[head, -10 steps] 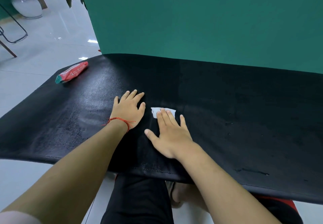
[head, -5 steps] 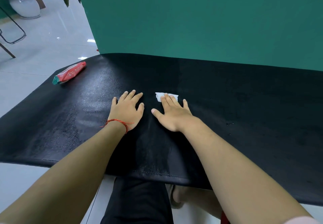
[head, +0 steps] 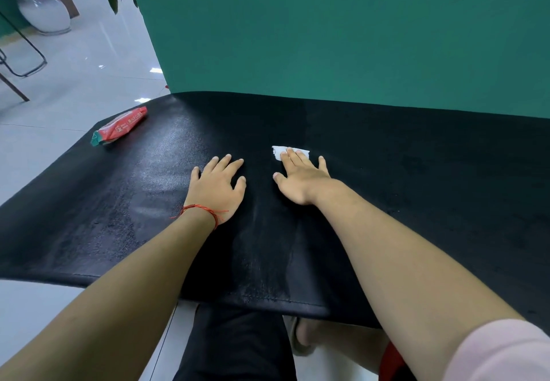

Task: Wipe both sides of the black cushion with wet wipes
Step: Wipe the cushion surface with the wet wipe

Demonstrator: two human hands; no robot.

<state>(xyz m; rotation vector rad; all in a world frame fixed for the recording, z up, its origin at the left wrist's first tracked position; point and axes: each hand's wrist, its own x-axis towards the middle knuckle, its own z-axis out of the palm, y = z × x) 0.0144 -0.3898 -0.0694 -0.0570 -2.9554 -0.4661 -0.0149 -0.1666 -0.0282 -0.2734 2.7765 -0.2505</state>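
The black cushion [head: 387,202] is spread flat, steadied by the flattened left hand [head: 218,188]. A wet wipe [head: 279,152] is pressed under the straight fingers of the right hand [head: 303,180], presumably to spread pressure while wiping. The wipes packet [head: 120,126] is left at the far left corner, clear of the stroke.

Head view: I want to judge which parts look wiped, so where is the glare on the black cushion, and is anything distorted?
In the head view, a pale sheen lies on the black cushion left of the left hand; the part right of the right hand looks matte, dark; the wide lens bows its edges.
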